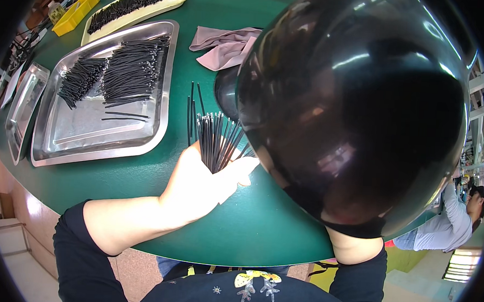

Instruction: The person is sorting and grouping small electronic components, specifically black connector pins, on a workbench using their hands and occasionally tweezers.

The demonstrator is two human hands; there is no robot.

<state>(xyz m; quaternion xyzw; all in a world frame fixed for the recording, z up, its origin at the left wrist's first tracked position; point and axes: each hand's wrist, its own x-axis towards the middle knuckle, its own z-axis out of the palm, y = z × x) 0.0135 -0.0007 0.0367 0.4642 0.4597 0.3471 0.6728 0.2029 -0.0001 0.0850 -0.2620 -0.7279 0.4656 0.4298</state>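
My left hand (202,176) is closed around a bundle of short black wires (216,141) with bare, shiny tips, which fan out upward from my fingers. A few more black wires (191,113) lie on the green table just beyond that hand, partly behind it. A large glossy black dome (353,113) fills the right side and blocks the view of my right hand; only the forearm (354,247) shows below its rim. To the left, a metal tray (83,142) holds two piles of similar black wires (130,71), with a couple lying apart.
Behind the metal tray stands a cream tray (178,1) full of black pieces, beside a yellow bin (77,14). A narrow metal tray (18,123) sits at the far left. A pink cloth (225,46) lies near the dome. Another person (446,222) is at the far right.
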